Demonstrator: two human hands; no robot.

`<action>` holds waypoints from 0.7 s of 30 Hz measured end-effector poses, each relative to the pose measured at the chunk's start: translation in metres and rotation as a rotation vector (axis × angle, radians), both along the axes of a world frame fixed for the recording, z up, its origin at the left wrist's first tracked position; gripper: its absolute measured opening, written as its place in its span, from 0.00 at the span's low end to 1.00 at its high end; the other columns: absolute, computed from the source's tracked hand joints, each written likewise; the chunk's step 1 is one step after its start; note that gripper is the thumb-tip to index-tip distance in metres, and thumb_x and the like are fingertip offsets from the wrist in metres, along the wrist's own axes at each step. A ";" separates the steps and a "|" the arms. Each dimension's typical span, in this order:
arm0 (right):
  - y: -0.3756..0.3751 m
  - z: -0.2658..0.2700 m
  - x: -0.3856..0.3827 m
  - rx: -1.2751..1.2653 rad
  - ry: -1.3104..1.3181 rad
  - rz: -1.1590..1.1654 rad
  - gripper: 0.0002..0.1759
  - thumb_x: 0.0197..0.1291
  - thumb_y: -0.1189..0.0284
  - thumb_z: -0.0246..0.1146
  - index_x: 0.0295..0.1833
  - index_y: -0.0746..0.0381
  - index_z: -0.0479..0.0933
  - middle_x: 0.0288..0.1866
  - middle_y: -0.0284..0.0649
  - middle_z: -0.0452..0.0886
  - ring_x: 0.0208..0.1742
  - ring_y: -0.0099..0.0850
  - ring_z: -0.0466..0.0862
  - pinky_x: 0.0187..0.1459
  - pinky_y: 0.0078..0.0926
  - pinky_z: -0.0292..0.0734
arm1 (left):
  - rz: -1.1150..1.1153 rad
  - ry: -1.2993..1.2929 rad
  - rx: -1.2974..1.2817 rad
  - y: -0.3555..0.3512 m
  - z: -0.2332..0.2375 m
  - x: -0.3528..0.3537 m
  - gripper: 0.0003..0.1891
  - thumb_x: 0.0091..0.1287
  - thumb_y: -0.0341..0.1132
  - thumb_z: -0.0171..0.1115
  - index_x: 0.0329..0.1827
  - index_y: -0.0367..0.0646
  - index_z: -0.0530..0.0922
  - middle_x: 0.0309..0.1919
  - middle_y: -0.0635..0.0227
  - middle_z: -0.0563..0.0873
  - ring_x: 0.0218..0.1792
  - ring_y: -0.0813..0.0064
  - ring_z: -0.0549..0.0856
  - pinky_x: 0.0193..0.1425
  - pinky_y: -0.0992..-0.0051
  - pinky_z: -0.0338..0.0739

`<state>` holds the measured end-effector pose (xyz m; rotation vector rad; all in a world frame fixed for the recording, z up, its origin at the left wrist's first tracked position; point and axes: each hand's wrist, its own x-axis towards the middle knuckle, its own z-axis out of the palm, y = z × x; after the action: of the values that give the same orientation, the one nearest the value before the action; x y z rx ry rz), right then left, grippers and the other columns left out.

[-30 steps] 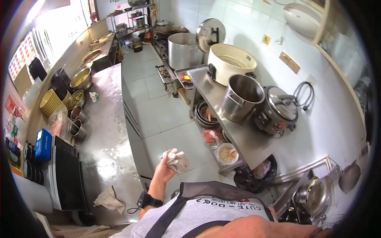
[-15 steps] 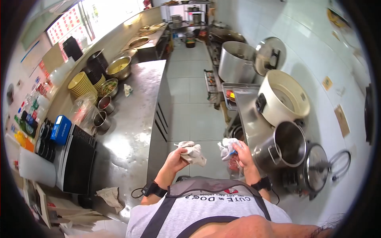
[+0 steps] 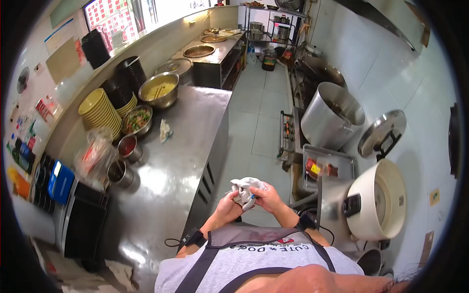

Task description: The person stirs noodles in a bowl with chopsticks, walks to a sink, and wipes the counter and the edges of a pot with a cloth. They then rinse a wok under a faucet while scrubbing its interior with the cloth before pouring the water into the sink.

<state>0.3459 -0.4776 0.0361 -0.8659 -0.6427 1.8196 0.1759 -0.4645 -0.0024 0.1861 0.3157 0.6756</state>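
Observation:
Both hands meet in front of my chest, over the floor beside the steel counter. Crumpled white cloth point(image 3: 244, 187) is bunched between them, with a small blue spot at its edge; its folds hide whether it is one piece or two. My left hand point(image 3: 227, 208) is closed on its lower left side. From the right, my right hand point(image 3: 268, 197) pinches the cloth near the blue spot. The fingertips of both hands are partly covered by the fabric.
Left, the steel counter point(image 3: 168, 180) bears metal bowls, stacked yellow bowls point(image 3: 100, 115) and a small white rag point(image 3: 165, 131). To the right stand a large stockpot point(image 3: 325, 117), a tray point(image 3: 344, 163) and a cream-coloured cooker point(image 3: 364, 207). A tiled aisle point(image 3: 264, 122) runs between.
My hands, held apart with white cloth in each, have come together, joining the bunches. The view has turned to the right.

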 end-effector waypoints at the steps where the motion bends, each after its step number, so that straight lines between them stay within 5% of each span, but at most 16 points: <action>1: 0.026 -0.003 0.010 0.008 -0.010 -0.005 0.20 0.59 0.73 0.61 0.56 0.66 0.70 0.48 0.38 0.79 0.47 0.29 0.81 0.47 0.29 0.80 | 0.044 0.019 -0.021 0.026 0.011 0.005 0.22 0.71 0.37 0.33 0.64 0.36 0.62 0.60 0.55 0.71 0.60 0.56 0.72 0.65 0.53 0.65; 4: 0.094 -0.002 0.051 0.020 -0.268 -0.219 0.15 0.58 0.71 0.63 0.50 0.63 0.73 0.39 0.34 0.80 0.35 0.21 0.80 0.28 0.18 0.77 | 0.075 0.041 0.025 0.105 0.047 0.011 0.23 0.69 0.35 0.35 0.66 0.37 0.61 0.62 0.55 0.69 0.62 0.56 0.71 0.65 0.53 0.65; 10: 0.167 0.034 0.129 -0.054 0.069 -0.460 0.21 0.53 0.79 0.56 0.55 0.64 0.70 0.49 0.42 0.78 0.51 0.36 0.79 0.54 0.40 0.74 | 0.054 -0.033 0.112 0.248 0.070 0.037 0.22 0.69 0.36 0.44 0.65 0.41 0.63 0.61 0.56 0.71 0.60 0.57 0.72 0.62 0.53 0.68; 17: 0.245 0.009 0.206 -0.064 0.260 -0.630 0.30 0.43 0.83 0.49 0.58 0.66 0.67 0.53 0.46 0.76 0.55 0.43 0.76 0.58 0.47 0.72 | -0.077 0.081 -0.003 0.383 0.046 0.130 0.23 0.68 0.40 0.54 0.64 0.48 0.63 0.53 0.63 0.76 0.52 0.65 0.78 0.49 0.60 0.77; 21: 0.342 -0.010 0.254 -0.079 0.091 -0.620 0.25 0.54 0.82 0.47 0.61 0.63 0.65 0.54 0.44 0.75 0.55 0.39 0.76 0.55 0.43 0.74 | -0.120 0.135 0.070 0.469 0.031 0.188 0.21 0.69 0.39 0.53 0.63 0.46 0.64 0.52 0.64 0.77 0.49 0.67 0.79 0.47 0.62 0.78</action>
<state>0.6003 -0.1361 0.0259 -0.9051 -0.2049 1.3159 0.3644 0.0046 0.0285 0.3161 0.4068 0.5568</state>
